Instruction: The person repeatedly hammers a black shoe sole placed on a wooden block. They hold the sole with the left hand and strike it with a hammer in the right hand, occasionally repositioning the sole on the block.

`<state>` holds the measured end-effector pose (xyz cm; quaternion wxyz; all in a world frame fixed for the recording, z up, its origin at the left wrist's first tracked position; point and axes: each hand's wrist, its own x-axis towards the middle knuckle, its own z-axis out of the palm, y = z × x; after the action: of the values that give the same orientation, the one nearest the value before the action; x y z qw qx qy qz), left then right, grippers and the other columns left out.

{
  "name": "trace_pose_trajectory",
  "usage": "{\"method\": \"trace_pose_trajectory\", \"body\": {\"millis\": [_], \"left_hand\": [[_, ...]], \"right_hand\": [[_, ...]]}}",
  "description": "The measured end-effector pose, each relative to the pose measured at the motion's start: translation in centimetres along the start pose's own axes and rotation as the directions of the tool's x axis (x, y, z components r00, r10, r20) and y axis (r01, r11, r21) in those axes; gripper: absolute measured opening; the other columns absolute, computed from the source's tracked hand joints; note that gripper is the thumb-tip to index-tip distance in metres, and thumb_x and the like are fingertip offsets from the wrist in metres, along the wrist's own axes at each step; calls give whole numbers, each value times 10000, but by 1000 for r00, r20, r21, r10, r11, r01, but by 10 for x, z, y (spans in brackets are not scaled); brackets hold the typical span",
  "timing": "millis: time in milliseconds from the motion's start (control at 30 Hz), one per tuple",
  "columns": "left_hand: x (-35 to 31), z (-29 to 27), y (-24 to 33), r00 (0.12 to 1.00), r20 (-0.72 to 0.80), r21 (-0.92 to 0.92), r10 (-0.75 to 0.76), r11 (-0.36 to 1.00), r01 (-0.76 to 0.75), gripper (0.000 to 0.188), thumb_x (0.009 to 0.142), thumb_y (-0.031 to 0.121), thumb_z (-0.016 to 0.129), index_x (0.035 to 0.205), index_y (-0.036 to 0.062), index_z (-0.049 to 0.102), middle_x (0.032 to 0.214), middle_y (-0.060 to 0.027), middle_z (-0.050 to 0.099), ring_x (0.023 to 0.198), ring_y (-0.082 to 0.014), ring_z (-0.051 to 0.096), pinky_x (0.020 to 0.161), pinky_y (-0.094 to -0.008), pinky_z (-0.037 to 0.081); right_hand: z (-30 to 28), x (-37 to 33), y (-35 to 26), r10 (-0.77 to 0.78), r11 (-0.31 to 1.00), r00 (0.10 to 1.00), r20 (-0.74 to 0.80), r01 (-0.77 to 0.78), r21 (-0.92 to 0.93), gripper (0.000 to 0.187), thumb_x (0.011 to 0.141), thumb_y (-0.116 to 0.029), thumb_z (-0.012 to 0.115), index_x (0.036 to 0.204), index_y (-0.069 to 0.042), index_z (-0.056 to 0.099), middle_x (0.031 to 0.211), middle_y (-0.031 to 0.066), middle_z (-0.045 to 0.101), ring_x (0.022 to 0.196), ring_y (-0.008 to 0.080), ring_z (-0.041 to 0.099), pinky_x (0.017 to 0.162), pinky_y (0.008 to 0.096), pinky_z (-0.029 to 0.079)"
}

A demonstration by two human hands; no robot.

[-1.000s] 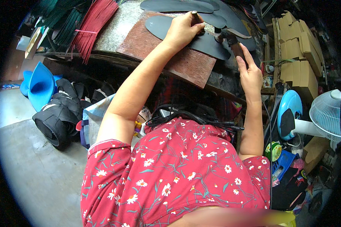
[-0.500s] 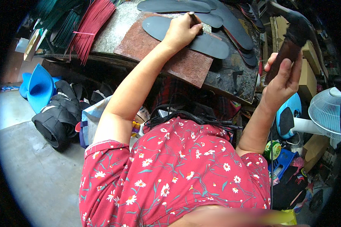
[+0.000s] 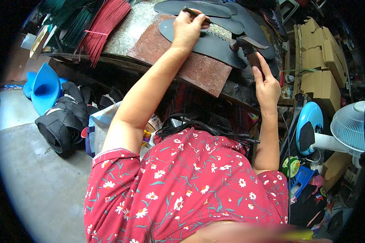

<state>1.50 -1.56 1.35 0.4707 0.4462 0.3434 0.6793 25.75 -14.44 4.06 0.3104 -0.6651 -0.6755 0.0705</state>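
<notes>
- L hand (image 3: 186, 33) curled tight round dark rod (image 3: 189, 12), tilted well over; contact w/ sole unclear.
- R hand (image 3: 267, 87) part-open, pinching hammer (image 3: 253, 59) handle, fingers stretched along it, prob. to steer; head nr sole's R end.
- Holed sole (image 3: 219, 50) flat on reddish board (image 3: 207, 77), prob. shielding bench (image 3: 114, 45).
- Board's nr corner at bench front edge; bare strip this side of sole; spare soles (image 3: 192, 7) crowd far edge.

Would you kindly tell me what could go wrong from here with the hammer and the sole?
A stray blow from the hammer, held in the right hand, might catch the left hand, which grips a slim rod-shaped tool close by. The black sole might shift if struck near its right end, since that end reaches past the reddish-brown board.
</notes>
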Motion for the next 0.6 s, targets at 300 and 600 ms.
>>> {"method": "trace_pose_trajectory", "body": {"millis": [300, 600], "left_hand": [[-2, -15, -5, 993, 118, 578, 13, 812, -80, 169, 872, 145, 692, 950, 2, 645, 821, -104, 718, 742, -169, 710, 688, -303, 567], [-12, 1, 4, 861, 415, 747, 295, 430, -507, 166, 859, 129, 667, 955, 14, 594, 846, -206, 671, 806, -362, 674, 732, -396, 541]], "right_hand": [[-2, 7, 2, 106, 969, 989, 100, -125, 214, 401, 946, -396, 614, 1334, -296, 590, 809, 148, 699, 708, 234, 675, 656, 385, 504], [-38, 15, -49, -103, 675, 933, -344, 319, 665, 423, 979, -219, 614, 1387, -127, 546, 896, 18, 667, 654, 59, 529, 585, 204, 452]]}}
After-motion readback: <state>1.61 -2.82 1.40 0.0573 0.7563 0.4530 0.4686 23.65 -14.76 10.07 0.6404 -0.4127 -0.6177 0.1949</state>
